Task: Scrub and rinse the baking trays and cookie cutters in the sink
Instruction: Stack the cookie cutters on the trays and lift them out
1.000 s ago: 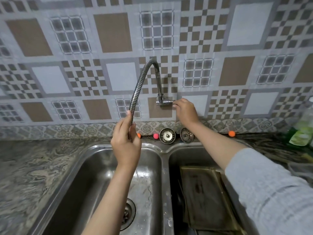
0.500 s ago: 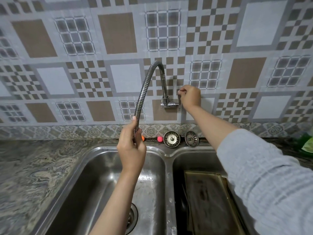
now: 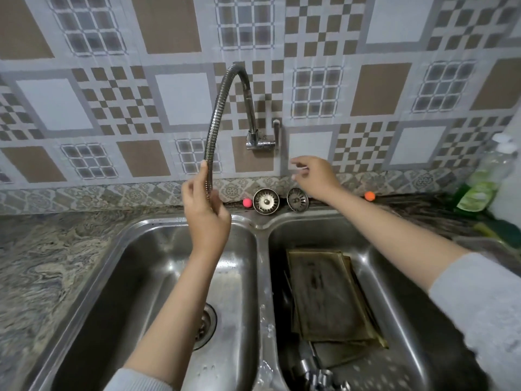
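— Where are the baking trays [image 3: 329, 294] to be found?

— They are stacked flat in the right basin of the double sink [image 3: 260, 277], dark and stained, with some metal pieces lying at their near edge; what those pieces are cannot be told. The left basin is seen with its drain [image 3: 207, 325] uncovered and water drops on the floor of it.

— And the left hand [image 3: 207, 215]?

— Its grip is closed round the lower end of the flexible faucet hose [image 3: 215, 114], the fingers curled about it and the forefinger laid up along it, above the far rim of the left basin.

— Is anything held by the right hand [image 3: 315, 176]?

— Nothing. Its fingers are loosely spread and blurred, and it is held just below the faucet handle [image 3: 276, 134], which stands upright on the tiled wall, apart from the fingers.

— What is set on the tabletop [image 3: 42, 263]?

— Two sink strainers [image 3: 266, 201] are propped side by side behind the divider, a pink ball [image 3: 247, 202] just left of them, an orange ball [image 3: 369, 195] further right. A soap bottle [image 3: 490, 176] with green liquid is placed at the far right.
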The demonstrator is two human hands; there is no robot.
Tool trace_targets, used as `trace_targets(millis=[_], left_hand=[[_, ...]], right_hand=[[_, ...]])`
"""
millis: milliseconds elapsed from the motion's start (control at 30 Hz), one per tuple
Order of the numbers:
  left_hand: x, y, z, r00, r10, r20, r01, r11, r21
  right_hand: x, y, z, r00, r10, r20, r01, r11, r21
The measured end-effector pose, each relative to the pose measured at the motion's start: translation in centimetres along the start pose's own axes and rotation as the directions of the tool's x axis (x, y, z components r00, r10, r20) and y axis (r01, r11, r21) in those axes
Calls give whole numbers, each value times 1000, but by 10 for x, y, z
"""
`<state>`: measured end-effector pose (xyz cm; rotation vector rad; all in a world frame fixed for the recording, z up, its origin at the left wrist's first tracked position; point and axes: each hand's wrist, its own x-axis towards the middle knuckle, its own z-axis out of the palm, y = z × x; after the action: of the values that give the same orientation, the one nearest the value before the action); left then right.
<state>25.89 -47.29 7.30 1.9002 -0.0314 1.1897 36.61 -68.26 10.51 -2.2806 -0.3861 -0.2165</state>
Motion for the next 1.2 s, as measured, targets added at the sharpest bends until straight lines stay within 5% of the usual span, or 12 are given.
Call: trace_targets(millis=[167, 300, 367, 467, 633, 700, 833, 1200], left_hand=[[-56, 32, 9, 999, -1, 48, -6, 989, 148], [-115, 36, 26, 924, -133, 357, 92, 987, 129], [-140, 29, 38, 744, -270, 611, 198, 963, 184], [-171, 23, 51, 280, -518, 808, 250, 852, 460], [-201, 30, 60, -215, -550, 807, -154, 835, 528], [-208, 31, 63, -349, -563, 749, -280, 826, 490], [-225, 21, 65, -438, -541, 718, -265, 841, 472], [-236, 11, 63, -450, -489, 748, -214, 872, 441]], right_hand=[[-105, 71, 2, 955, 210, 210, -187, 975, -122], [-182, 113, 8, 831, 376, 410, -339, 926, -163], [-213, 127, 17, 720, 403, 565, -357, 913, -198], [-250, 142, 33, 541, 394, 743, -292, 917, -273], [-274, 151, 47, 328, 391, 860, -283, 909, -305], [-273, 153, 53, 302, 399, 866, -298, 902, -312], [-271, 158, 65, 334, 380, 862, -348, 900, -262], [-279, 165, 77, 280, 320, 905, -467, 869, -163]])
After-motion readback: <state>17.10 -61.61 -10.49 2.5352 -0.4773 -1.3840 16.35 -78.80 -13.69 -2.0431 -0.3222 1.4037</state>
